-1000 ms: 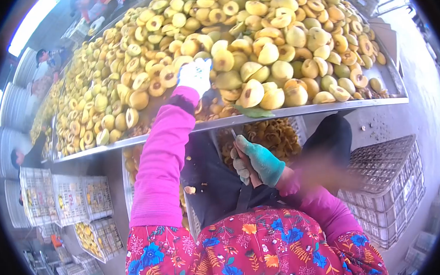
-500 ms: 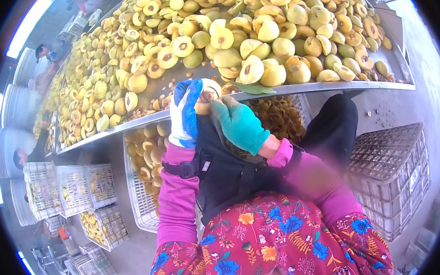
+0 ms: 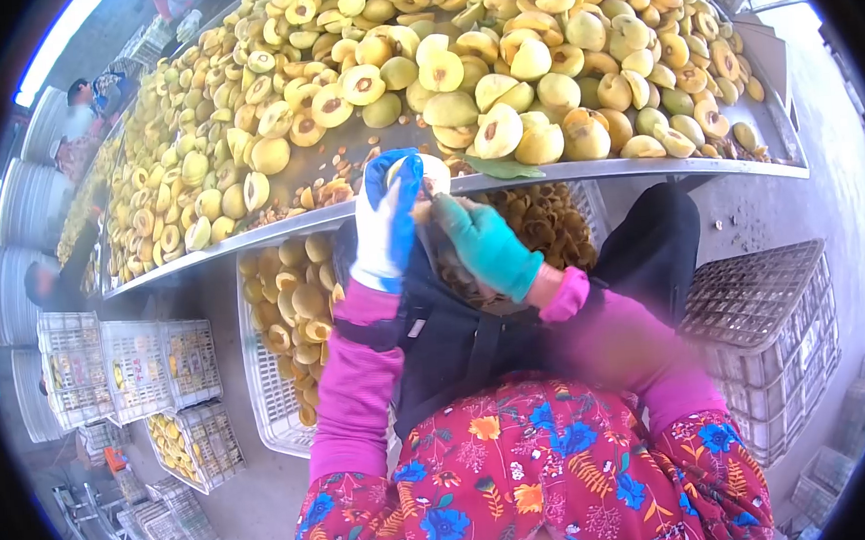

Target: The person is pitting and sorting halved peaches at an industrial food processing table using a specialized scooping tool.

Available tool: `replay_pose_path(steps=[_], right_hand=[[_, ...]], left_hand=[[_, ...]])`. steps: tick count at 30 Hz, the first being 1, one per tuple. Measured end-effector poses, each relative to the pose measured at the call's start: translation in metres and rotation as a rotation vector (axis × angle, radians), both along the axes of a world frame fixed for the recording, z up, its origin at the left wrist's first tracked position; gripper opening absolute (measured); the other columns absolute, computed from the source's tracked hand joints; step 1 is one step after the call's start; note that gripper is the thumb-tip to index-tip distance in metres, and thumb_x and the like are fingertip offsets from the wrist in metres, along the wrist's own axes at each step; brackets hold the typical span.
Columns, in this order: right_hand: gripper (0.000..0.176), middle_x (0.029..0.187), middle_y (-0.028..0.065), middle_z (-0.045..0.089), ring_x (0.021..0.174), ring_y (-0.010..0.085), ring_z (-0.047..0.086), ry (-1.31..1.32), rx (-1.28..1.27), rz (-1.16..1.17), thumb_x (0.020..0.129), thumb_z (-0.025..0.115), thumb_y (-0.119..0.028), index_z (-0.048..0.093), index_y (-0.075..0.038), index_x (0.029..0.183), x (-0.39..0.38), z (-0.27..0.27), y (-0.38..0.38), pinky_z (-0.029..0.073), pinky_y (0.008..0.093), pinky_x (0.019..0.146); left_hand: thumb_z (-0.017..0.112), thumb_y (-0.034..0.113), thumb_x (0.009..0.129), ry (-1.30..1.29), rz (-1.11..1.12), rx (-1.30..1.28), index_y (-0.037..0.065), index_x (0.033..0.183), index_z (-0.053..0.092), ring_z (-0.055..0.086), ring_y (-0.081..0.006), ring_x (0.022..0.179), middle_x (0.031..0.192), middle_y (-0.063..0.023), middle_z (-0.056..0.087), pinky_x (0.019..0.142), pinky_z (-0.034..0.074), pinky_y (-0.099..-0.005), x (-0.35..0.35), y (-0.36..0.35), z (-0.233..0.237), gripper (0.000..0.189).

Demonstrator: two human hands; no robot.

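My left hand [image 3: 387,223], in a white and blue glove, is closed around a halved peach [image 3: 435,175] just over the table's front edge. My right hand [image 3: 490,247] wears a teal glove and presses its curled fingertips against the lower right side of that fruit. Whatever those fingers grip is hidden. Many peach halves [image 3: 499,130] are heaped on the metal table [image 3: 333,148] beyond both hands. A green leaf [image 3: 505,167] lies at the rim, right of the held fruit.
Below the table, a white crate [image 3: 262,377] of peach halves stands by my left leg. Darker pieces [image 3: 546,227] fill another container between my knees. Stacked grey crates [image 3: 764,341] stand at right. More crates [image 3: 134,369] and people [image 3: 78,122] are at far left.
My left hand has shifted right, turning its back more toward me, with the peach half still in it. My right hand has moved slightly right and stays against the fruit.
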State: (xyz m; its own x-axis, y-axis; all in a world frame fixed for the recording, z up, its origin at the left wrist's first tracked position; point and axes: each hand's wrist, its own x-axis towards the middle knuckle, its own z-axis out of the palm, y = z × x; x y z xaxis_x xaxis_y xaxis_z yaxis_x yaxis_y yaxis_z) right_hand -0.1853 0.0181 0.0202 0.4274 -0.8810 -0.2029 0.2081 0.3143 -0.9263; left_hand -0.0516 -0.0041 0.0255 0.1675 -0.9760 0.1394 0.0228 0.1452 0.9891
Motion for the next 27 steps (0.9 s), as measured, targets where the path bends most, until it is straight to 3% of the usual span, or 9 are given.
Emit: replay_pose_path(steps=[3,4,7,10,16,18,22,26,27], right_hand=[[0.041,0.055,-0.001,0.044,0.035,0.0088,0.038,-0.017,0.199,0.035,0.093,0.042,-0.047,0.051,-0.008,0.089,0.001,-0.001,0.01,0.032,0.0252,0.03],[0.042,0.054,-0.0003,0.043,0.035,0.0092,0.038,-0.001,0.287,-0.005,0.092,0.041,-0.049,0.048,-0.008,0.085,0.01,0.012,0.022,0.033,0.0254,0.03],[0.044,0.052,-0.0001,0.041,0.036,0.0096,0.038,-0.293,0.519,-0.002,0.092,0.04,-0.052,0.046,-0.009,0.08,0.016,0.022,0.031,0.034,0.0251,0.031],[0.046,0.053,-0.0005,0.041,0.038,0.0089,0.038,-0.183,0.41,-0.014,0.092,0.039,-0.054,0.047,-0.01,0.081,0.015,0.008,0.028,0.034,0.0236,0.033],[0.041,0.054,-0.0009,0.044,0.036,0.0081,0.038,0.008,0.231,0.07,0.093,0.038,-0.048,0.048,-0.009,0.084,-0.016,-0.003,0.014,0.031,0.0232,0.03],[0.043,0.055,-0.0006,0.044,0.036,0.0077,0.038,0.097,0.186,0.301,0.092,0.039,-0.049,0.049,-0.008,0.083,-0.029,-0.011,0.003,0.031,0.0225,0.03],[0.046,0.055,0.0001,0.045,0.036,0.0085,0.039,0.017,0.368,0.078,0.091,0.04,-0.051,0.048,-0.006,0.086,-0.005,0.02,0.021,0.033,0.0235,0.031],[0.05,0.054,0.0011,0.043,0.036,0.0095,0.039,-0.033,0.325,0.077,0.089,0.04,-0.057,0.044,-0.009,0.078,0.001,0.009,0.026,0.035,0.0243,0.031],[0.05,0.053,0.0001,0.042,0.036,0.0096,0.037,0.038,0.262,0.104,0.089,0.04,-0.058,0.042,-0.01,0.077,-0.001,0.008,0.023,0.034,0.0247,0.032]], left_hand=[[0.063,0.011,0.079,0.005,-0.304,0.095,0.002,0.117,0.054,0.061,-0.0194,0.084,0.103,-0.0087,0.063,0.077,0.049,-0.0292,0.03,-0.011,-0.018,0.04],[0.065,0.011,0.077,-0.768,-0.155,-0.317,0.001,0.114,0.056,0.061,-0.0186,0.084,0.1,-0.008,0.064,0.071,0.051,-0.0295,0.03,-0.015,-0.033,0.039],[0.059,0.021,0.088,0.121,-0.092,0.298,-0.006,0.107,0.058,0.06,-0.0131,0.086,0.1,-0.0146,0.064,0.074,0.049,-0.0251,0.009,-0.008,-0.013,0.033],[0.061,0.024,0.087,0.027,0.027,-0.054,-0.001,0.11,0.057,0.057,-0.0071,0.067,0.095,-0.0058,0.065,0.059,0.046,-0.0197,0.0,-0.002,-0.027,0.034],[0.057,0.025,0.089,0.233,-0.185,0.216,0.001,0.106,0.06,0.055,-0.0074,0.073,0.092,-0.0035,0.063,0.066,0.045,-0.0213,0.006,0.0,-0.013,0.03],[0.056,0.028,0.09,-0.29,-0.401,-0.025,0.001,0.106,0.061,0.056,-0.0078,0.075,0.09,-0.003,0.062,0.066,0.044,-0.021,0.013,0.005,-0.002,0.032],[0.054,0.022,0.091,-0.034,0.11,-0.096,-0.002,0.106,0.061,0.061,-0.0132,0.084,0.096,-0.0072,0.066,0.077,0.048,-0.0246,-0.016,0.001,-0.031,0.029],[0.058,0.023,0.089,0.185,-0.004,0.025,-0.004,0.104,0.061,0.06,-0.0114,0.084,0.094,-0.0094,0.067,0.076,0.048,-0.0249,-0.013,0.002,-0.023,0.031],[0.057,0.023,0.09,-0.046,-0.002,-0.006,-0.005,0.103,0.06,0.061,-0.0133,0.081,0.093,-0.0108,0.067,0.074,0.048,-0.0254,-0.012,0.004,-0.016,0.031]])
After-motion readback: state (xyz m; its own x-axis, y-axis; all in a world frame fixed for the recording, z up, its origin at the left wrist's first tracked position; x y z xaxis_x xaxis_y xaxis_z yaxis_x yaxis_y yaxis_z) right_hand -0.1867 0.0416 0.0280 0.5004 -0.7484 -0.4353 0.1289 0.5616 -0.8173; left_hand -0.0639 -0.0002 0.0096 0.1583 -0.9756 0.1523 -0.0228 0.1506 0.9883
